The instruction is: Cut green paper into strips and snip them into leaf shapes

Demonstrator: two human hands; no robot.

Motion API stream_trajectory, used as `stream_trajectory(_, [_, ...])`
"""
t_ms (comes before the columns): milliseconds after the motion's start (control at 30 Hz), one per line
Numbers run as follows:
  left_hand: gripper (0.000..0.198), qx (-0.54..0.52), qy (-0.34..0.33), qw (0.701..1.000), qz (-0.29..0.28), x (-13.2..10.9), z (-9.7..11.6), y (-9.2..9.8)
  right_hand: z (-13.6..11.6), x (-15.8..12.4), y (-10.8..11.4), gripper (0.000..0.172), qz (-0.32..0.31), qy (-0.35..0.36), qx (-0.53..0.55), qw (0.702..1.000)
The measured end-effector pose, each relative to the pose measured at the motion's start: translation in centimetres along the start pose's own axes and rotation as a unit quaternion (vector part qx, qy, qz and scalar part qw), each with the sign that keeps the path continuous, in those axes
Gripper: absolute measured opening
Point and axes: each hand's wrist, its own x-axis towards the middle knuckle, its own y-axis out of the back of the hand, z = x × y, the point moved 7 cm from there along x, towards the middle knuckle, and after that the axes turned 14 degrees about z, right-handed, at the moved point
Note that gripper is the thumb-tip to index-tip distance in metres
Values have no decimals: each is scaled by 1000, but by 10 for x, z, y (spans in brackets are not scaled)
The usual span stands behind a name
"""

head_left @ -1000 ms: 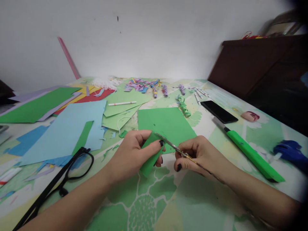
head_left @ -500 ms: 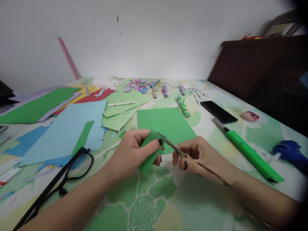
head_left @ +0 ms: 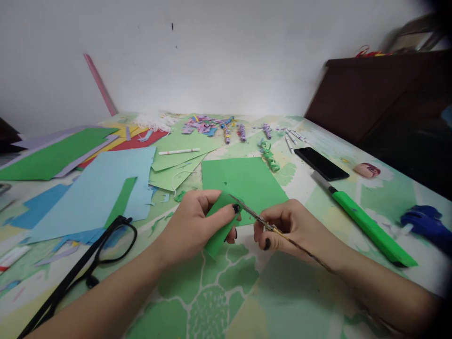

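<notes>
Between the thumb and fingers of my left hand (head_left: 203, 219) is a folded piece of green paper (head_left: 218, 239), tilted above the table. My right hand (head_left: 287, 226) is closed round a pair of scissors (head_left: 254, 215), whose blades point up and left and touch the paper's upper edge near my left thumb. The handle loops are mostly hidden by my fingers. Behind both hands a larger green sheet (head_left: 243, 176) lies flat, with a tiny green scrap on it. A curled green paper piece (head_left: 270, 157) rests beyond its right corner.
On the right are a black phone (head_left: 321, 163), a green utility knife (head_left: 370, 226) with blade exposed, and a blue object (head_left: 425, 221). Black glasses (head_left: 95, 263) lie by my left forearm. Coloured paper sheets (head_left: 102, 183) spread across the left; paper scraps (head_left: 201, 125) are piled at the back.
A tiny green scrap now shows on the large green sheet, just above the scissor tips. My right thumb has shifted slightly left; both hands keep their hold.
</notes>
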Motion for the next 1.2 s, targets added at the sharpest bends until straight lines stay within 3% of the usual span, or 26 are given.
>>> stream_trajectory(1200, [21, -15, 10, 1000, -2, -1, -1, -1, 0, 4, 5, 28, 36, -29, -51, 998])
